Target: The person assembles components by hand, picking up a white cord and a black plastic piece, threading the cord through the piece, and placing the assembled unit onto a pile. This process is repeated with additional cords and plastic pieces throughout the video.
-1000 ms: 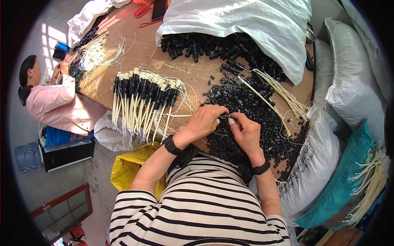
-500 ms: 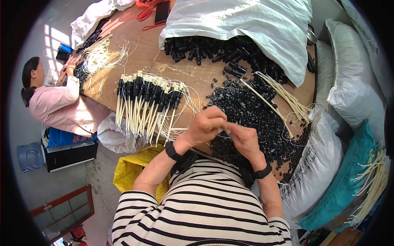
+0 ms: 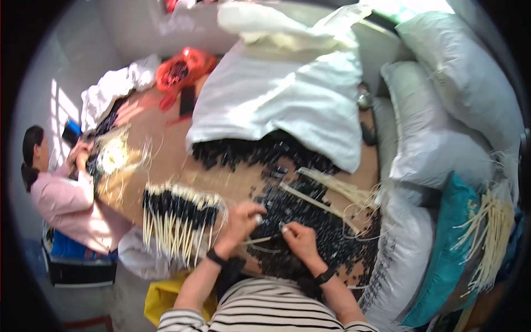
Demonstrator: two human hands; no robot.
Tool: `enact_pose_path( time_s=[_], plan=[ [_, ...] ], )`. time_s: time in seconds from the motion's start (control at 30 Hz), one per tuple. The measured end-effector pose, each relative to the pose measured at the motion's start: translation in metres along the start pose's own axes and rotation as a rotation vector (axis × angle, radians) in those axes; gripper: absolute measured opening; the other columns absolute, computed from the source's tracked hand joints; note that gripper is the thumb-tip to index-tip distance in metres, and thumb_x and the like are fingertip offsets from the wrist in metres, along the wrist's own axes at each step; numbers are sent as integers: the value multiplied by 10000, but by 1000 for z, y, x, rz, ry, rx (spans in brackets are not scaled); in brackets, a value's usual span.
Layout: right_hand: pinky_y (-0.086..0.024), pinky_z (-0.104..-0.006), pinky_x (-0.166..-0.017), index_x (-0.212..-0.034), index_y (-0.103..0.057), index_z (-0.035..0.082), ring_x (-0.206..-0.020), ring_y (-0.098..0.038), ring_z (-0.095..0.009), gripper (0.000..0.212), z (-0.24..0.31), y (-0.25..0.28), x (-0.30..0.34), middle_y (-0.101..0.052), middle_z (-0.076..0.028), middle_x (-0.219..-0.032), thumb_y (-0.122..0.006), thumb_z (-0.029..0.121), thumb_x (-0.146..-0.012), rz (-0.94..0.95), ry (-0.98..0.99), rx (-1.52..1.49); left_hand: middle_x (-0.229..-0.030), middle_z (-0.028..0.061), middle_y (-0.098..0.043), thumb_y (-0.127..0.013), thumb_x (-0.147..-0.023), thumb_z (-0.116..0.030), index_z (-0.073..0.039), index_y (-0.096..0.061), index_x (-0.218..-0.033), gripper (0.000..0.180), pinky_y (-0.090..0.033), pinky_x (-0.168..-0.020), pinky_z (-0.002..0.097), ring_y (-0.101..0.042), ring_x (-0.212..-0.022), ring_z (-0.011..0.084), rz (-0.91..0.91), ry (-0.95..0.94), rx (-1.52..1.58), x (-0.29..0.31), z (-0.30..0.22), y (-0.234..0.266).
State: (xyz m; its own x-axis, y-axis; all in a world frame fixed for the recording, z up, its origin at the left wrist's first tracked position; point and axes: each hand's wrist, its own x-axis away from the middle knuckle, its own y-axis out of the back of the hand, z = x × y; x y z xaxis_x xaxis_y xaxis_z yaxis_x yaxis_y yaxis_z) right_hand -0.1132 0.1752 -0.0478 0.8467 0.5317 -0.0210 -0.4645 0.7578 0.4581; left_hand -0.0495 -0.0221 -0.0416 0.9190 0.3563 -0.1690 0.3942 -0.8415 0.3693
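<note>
My left hand (image 3: pixel 241 222) is over the near-left margin of the heap of small black plastic parts (image 3: pixel 337 243), index finger and thumb curled toward each other; through the blur I cannot tell whether this grip is clamped on anything. My right hand (image 3: pixel 301 242) is over the heap's near middle, thumb and index finger bent close together; whether that grip is shut on a part I cannot tell. The two hands are apart. A cream rod (image 3: pixel 259 240) spans the gap at the heap's near-left side, its dark end toward my right hand; I cannot establish which hand bears it.

Edges and clearance: the brown wooden worktop (image 3: pixel 213 180) offers bare board to the heap's far left. Right of the heap its edge is crowded by a white woven sack (image 3: pixel 395 254), with a teal sack (image 3: pixel 442 252) beyond. The near edge runs between heap and my body.

Materials: left of the heap stands a tight row of cream rods with black sleeves (image 3: pixel 180 221), thin pale cords trailing. Slim, smooth loose rods (image 3: pixel 337 188) lie along its far-right side. Beyond the heap, a creased white sack (image 3: pixel 276 94) opens over larger black cylindrical pieces (image 3: pixel 276 146).
</note>
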Motion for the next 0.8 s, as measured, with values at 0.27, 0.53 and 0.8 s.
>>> enact_pose_path(
  time_s=[0.27, 0.53, 0.8],
  plan=[
    [-512, -408, -603, -922, -689, 93, -735, -657, -370, 125, 5, -3, -1, -660, -172, -777, -611, 125, -829, 8, 116, -13, -880, 81, -655, -633, -704, 27, -73, -706, -973, 296, -517, -684, 322, -633, -774, 265, 121, -444, -195, 16, -43, -32],
    [-496, -329, -505, -910, -670, 55, -635, -662, -268, 100, 28, -3, -10, -677, -115, -805, -658, 125, -839, -135, 474, 511, -787, 38, -662, -649, -724, 43, -30, -707, -935, 230, -507, -660, 241, -631, -709, 107, -66, 209, 320, 5, -35, -29],
    [-507, -292, -540, -987, -671, 38, -609, -663, -218, 150, 33, 6, 12, -702, -66, -810, -645, 111, -860, -123, 458, 236, -806, 61, -655, -660, -705, -18, -26, -712, -845, 149, -503, -656, 253, -633, -706, 152, -132, 78, 80, 23, -34, -20]
  ],
)
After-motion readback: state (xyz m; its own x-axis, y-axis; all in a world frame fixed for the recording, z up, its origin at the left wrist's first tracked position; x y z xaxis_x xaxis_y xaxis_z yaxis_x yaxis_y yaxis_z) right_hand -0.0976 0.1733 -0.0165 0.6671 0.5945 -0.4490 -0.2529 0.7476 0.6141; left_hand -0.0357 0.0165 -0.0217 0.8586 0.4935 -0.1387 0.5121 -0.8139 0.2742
